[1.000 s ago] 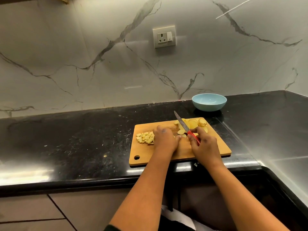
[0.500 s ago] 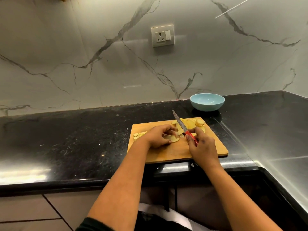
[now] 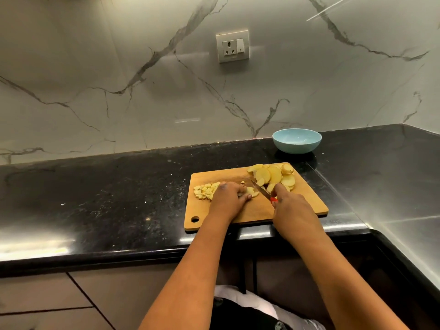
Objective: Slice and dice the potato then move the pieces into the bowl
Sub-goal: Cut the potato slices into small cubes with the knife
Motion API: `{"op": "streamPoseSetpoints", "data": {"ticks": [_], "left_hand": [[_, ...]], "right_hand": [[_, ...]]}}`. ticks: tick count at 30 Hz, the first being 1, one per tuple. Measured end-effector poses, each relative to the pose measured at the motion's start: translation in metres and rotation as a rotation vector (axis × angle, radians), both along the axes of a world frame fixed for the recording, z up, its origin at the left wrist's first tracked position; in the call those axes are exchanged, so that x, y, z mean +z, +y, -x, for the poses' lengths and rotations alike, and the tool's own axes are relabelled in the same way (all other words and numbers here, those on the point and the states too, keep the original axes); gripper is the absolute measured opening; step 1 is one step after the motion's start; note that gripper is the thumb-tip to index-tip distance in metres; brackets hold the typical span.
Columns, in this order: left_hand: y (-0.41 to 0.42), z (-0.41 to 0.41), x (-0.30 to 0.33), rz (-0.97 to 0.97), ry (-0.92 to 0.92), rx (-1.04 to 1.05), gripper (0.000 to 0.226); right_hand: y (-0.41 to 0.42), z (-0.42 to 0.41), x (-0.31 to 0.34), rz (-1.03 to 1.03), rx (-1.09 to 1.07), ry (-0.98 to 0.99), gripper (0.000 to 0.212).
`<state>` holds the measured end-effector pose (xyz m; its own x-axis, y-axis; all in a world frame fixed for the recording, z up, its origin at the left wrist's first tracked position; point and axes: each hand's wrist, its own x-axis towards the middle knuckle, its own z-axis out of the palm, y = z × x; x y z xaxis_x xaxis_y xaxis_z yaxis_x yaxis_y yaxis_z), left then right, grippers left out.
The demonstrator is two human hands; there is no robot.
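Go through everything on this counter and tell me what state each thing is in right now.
Potato slices: uncut, piled at board's far right.
Diced potato: heaped at board's left.
Bowl: upright, no potato visible inside.
Knife: gripped by right hand.
Left hand: holding a slice down.
Cutting board: flat on counter.

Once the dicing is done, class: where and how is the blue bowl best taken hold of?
Grip the blue bowl by its rim, from above on the near side. It stands upright and open just beyond the cutting board, its curved wall likely offers poor purchase, and nothing shows inside it to get in the way.
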<state>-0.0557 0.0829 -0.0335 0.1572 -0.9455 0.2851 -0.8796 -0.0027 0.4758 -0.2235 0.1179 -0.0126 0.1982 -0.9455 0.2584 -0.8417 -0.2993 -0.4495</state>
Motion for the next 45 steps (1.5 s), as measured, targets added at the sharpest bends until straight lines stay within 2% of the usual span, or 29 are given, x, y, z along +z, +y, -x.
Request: {"op": "streamPoseSetpoints", "data": {"ticks": [5,10,15,19,28,31,34,36,40,45], "left_hand": [[0.005,-0.005,-0.002,-0.006,0.079,-0.036,0.036],[0.008,-0.003,-0.002,0.017,-0.010,-0.093,0.034],[0.008,0.000,-0.002,0.043,-0.013,-0.084,0.031],[0.007,0.001,-0.001,0.024,0.003,-0.068,0.027],[0.005,0.001,0.000,0.000,0.045,-0.056,0.021],[0.005,0.001,0.000,-0.002,0.057,-0.047,0.026],[0.006,0.001,0.000,0.010,0.062,-0.040,0.028],[0.007,0.001,-0.001,0.038,0.066,-0.020,0.028],[0.010,0.000,-0.001,0.055,0.067,-0.001,0.022],[0.009,-0.002,0.002,0.006,0.072,0.003,0.020]], "right_hand": [[0.012,0.001,-0.002,-0.082,-0.034,-0.001,0.014],[0.029,-0.013,-0.006,-0.044,0.035,0.001,0.034],[0.033,-0.015,-0.002,0.006,0.013,0.027,0.028],[0.021,-0.013,0.011,0.039,-0.036,0.140,0.017],[0.006,-0.031,0.062,-0.103,0.039,0.305,0.027],[0.007,-0.020,0.084,-0.183,0.013,0.432,0.032],[0.012,-0.002,0.088,-0.231,0.005,0.477,0.035],[0.014,0.003,0.081,-0.223,0.001,0.451,0.036],[0.015,-0.010,0.052,-0.044,-0.023,0.228,0.026],[0.015,-0.031,0.028,0.015,-0.007,0.249,0.024]]}}
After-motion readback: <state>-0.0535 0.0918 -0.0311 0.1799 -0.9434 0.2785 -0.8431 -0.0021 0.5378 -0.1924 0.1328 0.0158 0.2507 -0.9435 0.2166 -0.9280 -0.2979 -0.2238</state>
